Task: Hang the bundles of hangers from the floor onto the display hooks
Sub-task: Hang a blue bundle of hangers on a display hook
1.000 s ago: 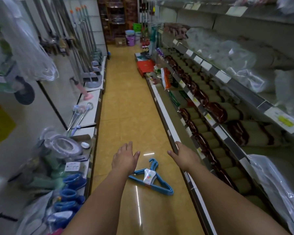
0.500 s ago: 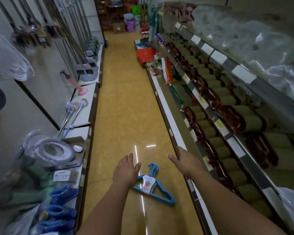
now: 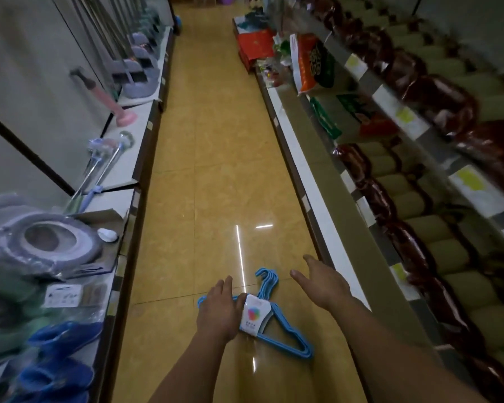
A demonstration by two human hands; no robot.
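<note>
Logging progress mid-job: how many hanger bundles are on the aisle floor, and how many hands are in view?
Blue hanger bundle on the floor: 1
Hands: 2, left hand over the bundle, right hand beside it
Total: 3

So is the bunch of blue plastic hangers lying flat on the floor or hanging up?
Lying flat. The bundle of blue plastic hangers lies on the yellow tiled floor, on no hook, beside the left hand.
</note>
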